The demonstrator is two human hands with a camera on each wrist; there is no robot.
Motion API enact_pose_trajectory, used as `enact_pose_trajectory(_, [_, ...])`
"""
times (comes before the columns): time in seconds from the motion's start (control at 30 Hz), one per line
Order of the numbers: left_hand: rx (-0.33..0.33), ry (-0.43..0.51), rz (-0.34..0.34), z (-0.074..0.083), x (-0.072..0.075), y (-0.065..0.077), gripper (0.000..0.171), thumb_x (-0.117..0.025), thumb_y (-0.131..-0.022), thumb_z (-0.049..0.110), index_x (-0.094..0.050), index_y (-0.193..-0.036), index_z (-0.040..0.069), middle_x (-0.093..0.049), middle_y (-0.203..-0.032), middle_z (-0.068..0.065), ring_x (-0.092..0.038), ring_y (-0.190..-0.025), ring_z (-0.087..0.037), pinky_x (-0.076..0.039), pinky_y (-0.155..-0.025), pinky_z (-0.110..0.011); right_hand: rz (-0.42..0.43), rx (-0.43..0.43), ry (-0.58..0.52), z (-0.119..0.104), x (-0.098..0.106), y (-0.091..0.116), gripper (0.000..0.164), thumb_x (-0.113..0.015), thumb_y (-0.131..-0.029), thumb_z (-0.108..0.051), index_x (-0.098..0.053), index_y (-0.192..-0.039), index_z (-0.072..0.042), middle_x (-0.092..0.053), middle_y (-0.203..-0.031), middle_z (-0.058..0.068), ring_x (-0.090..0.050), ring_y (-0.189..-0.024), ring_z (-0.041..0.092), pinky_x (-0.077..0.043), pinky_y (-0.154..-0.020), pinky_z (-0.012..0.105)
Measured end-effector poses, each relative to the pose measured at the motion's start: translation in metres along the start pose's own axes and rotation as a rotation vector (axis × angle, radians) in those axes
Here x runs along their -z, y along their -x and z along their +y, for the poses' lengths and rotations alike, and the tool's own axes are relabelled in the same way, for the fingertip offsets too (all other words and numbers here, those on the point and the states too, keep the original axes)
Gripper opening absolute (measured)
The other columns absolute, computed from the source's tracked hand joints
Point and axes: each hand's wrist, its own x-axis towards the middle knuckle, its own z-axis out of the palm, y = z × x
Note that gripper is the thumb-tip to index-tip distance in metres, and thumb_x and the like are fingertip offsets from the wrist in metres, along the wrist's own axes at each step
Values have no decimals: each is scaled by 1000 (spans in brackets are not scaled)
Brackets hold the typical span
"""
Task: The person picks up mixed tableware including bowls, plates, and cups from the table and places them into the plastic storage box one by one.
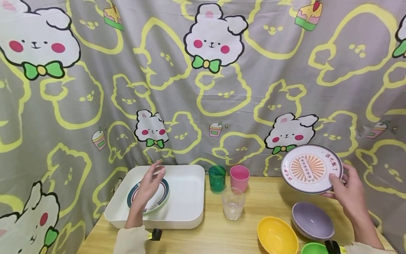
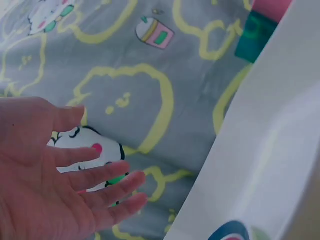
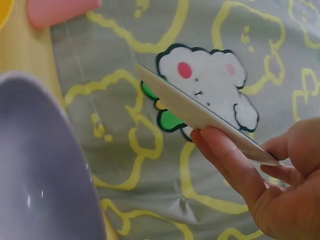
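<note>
A white plate (image 1: 290, 169) with an orange sunburst print and dark rim is held up at the right by my right hand (image 1: 350, 188), thumb on its face and fingers beneath. The right wrist view shows that plate (image 3: 200, 112) edge-on in the fingers. My left hand (image 1: 149, 185) hovers over the white tray (image 1: 187, 197), fingers spread and holding nothing. Inside the tray lies a second plate (image 1: 163, 199) with a teal rim, partly hidden behind the left hand and forearm. In the left wrist view the left palm (image 2: 45, 195) faces the camera.
A green cup (image 1: 217, 180) and a pink cup (image 1: 240, 178) stand right of the tray, with a clear glass (image 1: 233, 206) in front. Nearer me are a yellow bowl (image 1: 277, 236), a purple bowl (image 1: 312, 220) and a green bowl (image 1: 314, 248). A patterned curtain (image 1: 222, 95) hangs behind the table.
</note>
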Motion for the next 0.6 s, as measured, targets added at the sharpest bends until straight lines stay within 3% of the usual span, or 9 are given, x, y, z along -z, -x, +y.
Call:
enact_pose_trajectory(0.1, [-26, 75, 12, 3, -8, 0, 55, -52, -110, 27, -35, -156, 3, -50, -149, -26, -54, -131, -43, -44, -111, -55, 55, -37, -159, -3, -3, 5, 69, -48, -106, -7, -9, -163, -7, -54, -105, -9, -68, -68, 7, -61, -53, 31])
enact_pose_trajectory(0.3, [-71, 175, 8, 11, -24, -2, 58, -51, -110, 29, -31, -159, 5, -46, -152, -25, -51, -134, -43, -43, -111, -56, 177, -108, -256, -9, -19, 14, 68, -48, -105, -6, -11, -163, -9, -48, -121, -1, -68, -74, 4, -61, -56, 29])
enact_pose_trajectory(0.47, [-105, 173, 64, 15, -30, 3, 57, -55, -108, 25, -33, -159, 10, -45, -153, -22, -48, -137, -44, -44, -111, -57, 197, -140, -360, -9, -36, 18, 65, -48, -106, -8, -16, -162, -15, -48, -128, -1, -71, -77, 6, -62, -57, 30])
enact_pose_trajectory(0.6, [-155, 272, 35, 18, -46, 2, 55, -51, -110, 20, -31, -159, 6, -46, -151, -23, -52, -133, -42, -48, -108, -52, 197, -148, -398, -6, -38, 22, 66, -49, -107, -9, -14, -162, -16, -49, -124, -3, -71, -79, 6, -62, -57, 30])
